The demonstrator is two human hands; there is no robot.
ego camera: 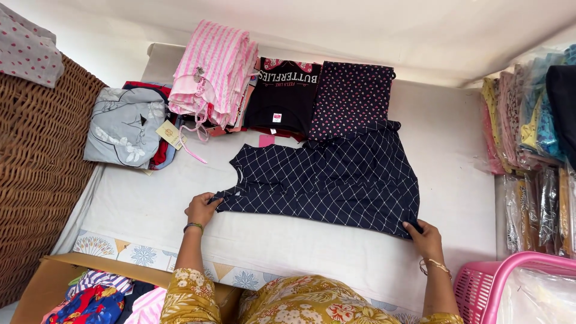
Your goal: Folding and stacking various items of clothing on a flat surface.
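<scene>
The navy checked dress (327, 180) is laid flat on the white sheet (150, 207), gripped at its near corners by the left hand (202, 209) and right hand (425, 238); folding seems barely begun.

A white-sheeted bed (150, 210) carries a navy checked dress (330, 180) and folded clothes stacks (210, 72).

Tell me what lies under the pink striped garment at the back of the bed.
The pink striped garment tops a stack of folded clothes; only red and pale edges show beneath it. How many pieces and what kinds cannot be seen, since it covers them.
</scene>
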